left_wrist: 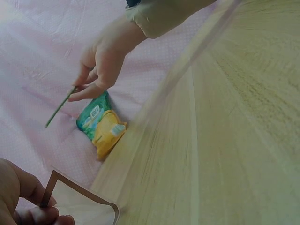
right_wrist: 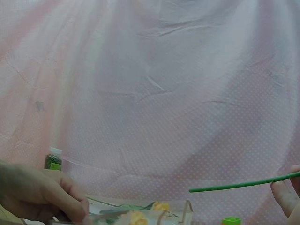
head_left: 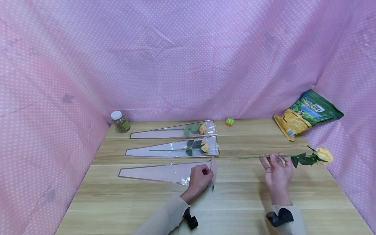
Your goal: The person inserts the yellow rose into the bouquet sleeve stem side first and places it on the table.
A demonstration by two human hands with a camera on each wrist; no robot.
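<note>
My left hand (head_left: 199,178) pinches the open wide end of the nearest clear flower sleeve (head_left: 164,173), which has a brown border and lies flat on the table. In the left wrist view the sleeve's corner (left_wrist: 55,176) is lifted between thumb and fingers. Off to the right, my right hand (head_left: 279,173) holds a yellow rose (head_left: 324,155) by its green stem (right_wrist: 234,186), raised above the table. The bloom points right and the bare stem end points left toward the sleeve, apart from it.
Behind lie two more sleeves, a middle one (head_left: 136,152) and a far one (head_left: 141,135), each with a yellow rose inside. A white-lidded jar (head_left: 121,122) stands back left. A small green-orange cube (head_left: 229,122) and a green-yellow bag (head_left: 306,112) sit along the back of the wooden table (head_left: 235,202).
</note>
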